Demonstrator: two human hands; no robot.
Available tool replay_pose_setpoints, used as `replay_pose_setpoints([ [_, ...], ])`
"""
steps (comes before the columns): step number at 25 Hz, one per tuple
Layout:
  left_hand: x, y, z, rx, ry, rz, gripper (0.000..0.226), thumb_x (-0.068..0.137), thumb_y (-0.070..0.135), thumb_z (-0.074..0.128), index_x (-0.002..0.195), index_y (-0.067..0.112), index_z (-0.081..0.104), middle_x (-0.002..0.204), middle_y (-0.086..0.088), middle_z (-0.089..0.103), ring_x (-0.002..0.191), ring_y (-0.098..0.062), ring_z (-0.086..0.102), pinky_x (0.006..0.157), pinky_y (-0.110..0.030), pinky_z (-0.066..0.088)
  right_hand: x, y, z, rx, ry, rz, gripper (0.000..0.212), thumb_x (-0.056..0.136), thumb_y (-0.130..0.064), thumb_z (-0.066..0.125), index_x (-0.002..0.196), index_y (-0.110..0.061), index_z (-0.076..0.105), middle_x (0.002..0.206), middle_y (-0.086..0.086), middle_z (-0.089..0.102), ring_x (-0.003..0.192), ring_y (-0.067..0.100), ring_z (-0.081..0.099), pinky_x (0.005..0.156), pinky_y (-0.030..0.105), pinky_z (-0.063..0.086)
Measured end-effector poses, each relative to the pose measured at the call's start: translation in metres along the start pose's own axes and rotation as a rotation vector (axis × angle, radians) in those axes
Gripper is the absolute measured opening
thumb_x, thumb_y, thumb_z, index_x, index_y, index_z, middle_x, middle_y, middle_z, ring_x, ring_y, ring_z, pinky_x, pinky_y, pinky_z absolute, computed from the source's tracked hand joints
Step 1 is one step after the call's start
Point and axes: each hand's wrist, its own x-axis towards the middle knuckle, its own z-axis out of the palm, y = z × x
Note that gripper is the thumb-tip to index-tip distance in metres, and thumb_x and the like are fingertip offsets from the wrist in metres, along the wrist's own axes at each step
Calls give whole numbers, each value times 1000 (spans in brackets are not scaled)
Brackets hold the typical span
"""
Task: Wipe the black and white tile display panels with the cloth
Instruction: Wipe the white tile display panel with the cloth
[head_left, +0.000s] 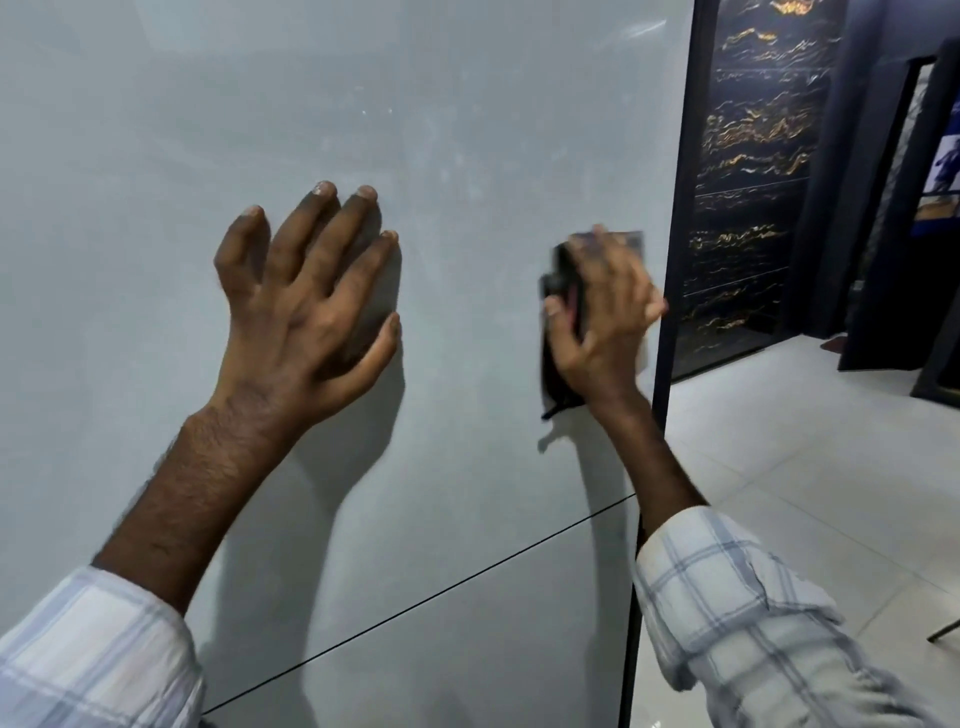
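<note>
Black cloth (551, 382) — soft, thin and light, judging by how it bunches and folds. It lies pressed against the white panel (467, 130), close to that panel's right edge and above the thin joint line (415, 605).

Grip: the right hand (602, 317) grasps the cloth, with fingers curled over the wad, thumb hooked at its left side and palm bearing it onto the tile. A short tail of fabric hangs below the heel of the hand. This hand is blurred, so finer finger detail cannot be read. The left hand (306, 291) lies flat on the same panel with fingers spread, holding nothing, well to the left of the cloth.

Handling (judgement): a limp cloth should slide easily on glossy tile, so it is best kept wadded under the palm as a pad. The panel looks stiff and hard, so moderate pressure should do.

Appearance: the white panel is pale grey-white and glossy, with faint streaks and specks above the hands. The black panel (748, 182) — gold-veined — stands beyond the dark frame (660, 415); neither hand touches it.
</note>
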Motion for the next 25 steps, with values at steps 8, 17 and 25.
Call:
replay_pose_setpoints([
  [8,23,-6,-12,-21,30,78,58,101,45,51,145,7,57,167,-14,33,157,-35,25,120,-61,20,35,-59,5,27,64,203,58,95,-49,53,147,-22,56,158,5,47,146,30,39,110,52,27],
  [17,53,-53,-19,158,-17,107,78,101,54,41,158,1,35,171,-16,21,159,-38,15,122,-69,14,108,-17,6,103,237,605,64,93,-60,45,146,-27,55,155,-5,50,147,20,35,112,61,28],
  [25,92,-66,-37,181,65,106,72,98,54,44,153,8,45,172,-11,23,159,-33,21,122,-58,16,153,-45,-10,-46,-164,-770,55,97,-44,59,148,-23,57,158,5,48,146,26,43,100,57,35],
])
